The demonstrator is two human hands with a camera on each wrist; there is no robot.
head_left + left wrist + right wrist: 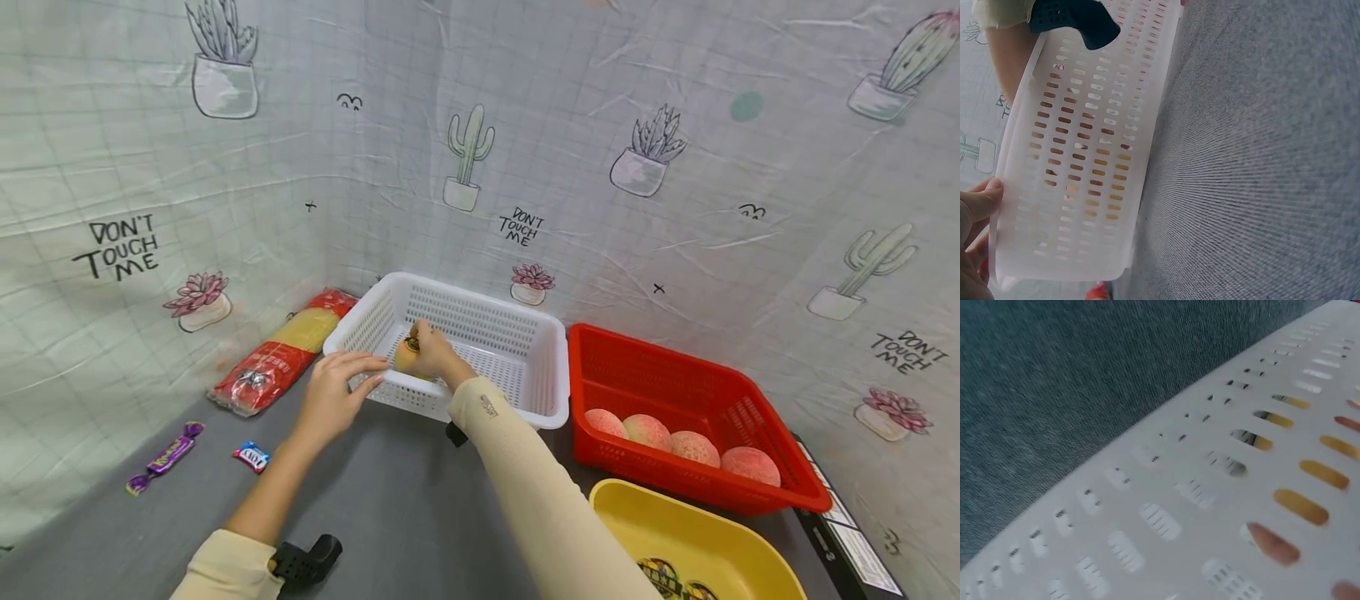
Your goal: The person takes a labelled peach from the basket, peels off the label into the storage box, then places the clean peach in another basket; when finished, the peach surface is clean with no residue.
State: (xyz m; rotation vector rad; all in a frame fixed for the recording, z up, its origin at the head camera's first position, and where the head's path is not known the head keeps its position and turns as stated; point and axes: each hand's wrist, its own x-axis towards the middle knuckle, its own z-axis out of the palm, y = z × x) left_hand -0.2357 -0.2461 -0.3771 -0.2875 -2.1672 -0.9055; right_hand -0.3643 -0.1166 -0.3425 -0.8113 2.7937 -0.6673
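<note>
My right hand [432, 350] reaches down inside the white plastic basket [553, 367] and grips a round yellow fruit [406, 357] with a dark label, near the basket's left end. Through the slots in the right wrist view, parts of the yellow fruit [1300, 506] show. At the front left corner my left hand [333, 392] holds the basket's rim, thumb outside and fingers over the top. The left wrist view shows the left thumb [991, 190] against that rim. Most of the fruit's far side is hidden by the right hand.
Right of the white basket stands a red basket [675, 483] with several peaches [694, 447]. A yellow basin [720, 533] sits in front of it. To the left lie a red-and-yellow packet [281, 358], a purple wrapped candy [171, 454] and a small blue-and-red packet [252, 456].
</note>
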